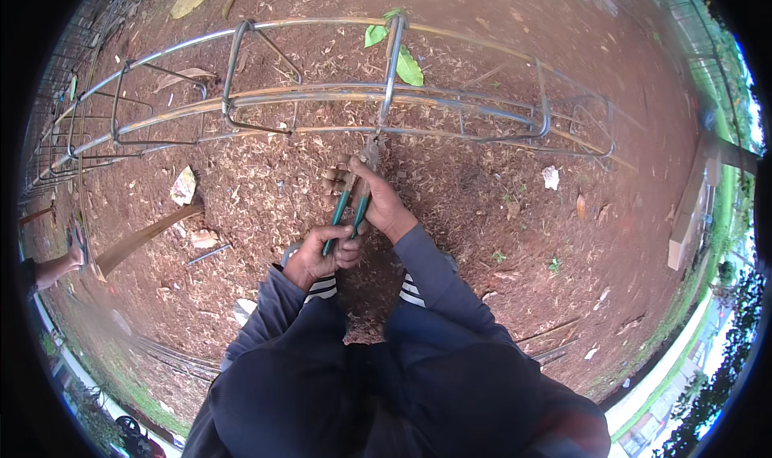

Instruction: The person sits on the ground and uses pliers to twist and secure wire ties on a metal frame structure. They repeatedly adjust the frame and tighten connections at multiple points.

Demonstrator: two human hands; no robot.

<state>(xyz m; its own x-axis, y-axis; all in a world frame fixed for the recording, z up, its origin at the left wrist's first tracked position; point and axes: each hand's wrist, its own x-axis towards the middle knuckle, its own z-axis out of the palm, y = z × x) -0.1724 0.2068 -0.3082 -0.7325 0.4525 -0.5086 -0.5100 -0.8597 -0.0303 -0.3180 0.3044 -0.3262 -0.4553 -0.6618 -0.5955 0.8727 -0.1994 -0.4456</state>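
Pincers with green handles point away from me, their metal head touching or close to the lower bar of a rebar cage. My left hand is closed around the handle ends. Farther up, my right hand grips the same tool, its fingers near the head. The cage is made of long rusty bars with square stirrups, and one upright stirrup meets the lower bar right by the jaws. Whether wire sits between the jaws is too small to tell.
Reddish soil strewn with dry chips lies around. A wooden plank and another person's foot are at the left. More mesh of bars stands at the far left. Green leaves lie behind the cage; a brown block is at the right.
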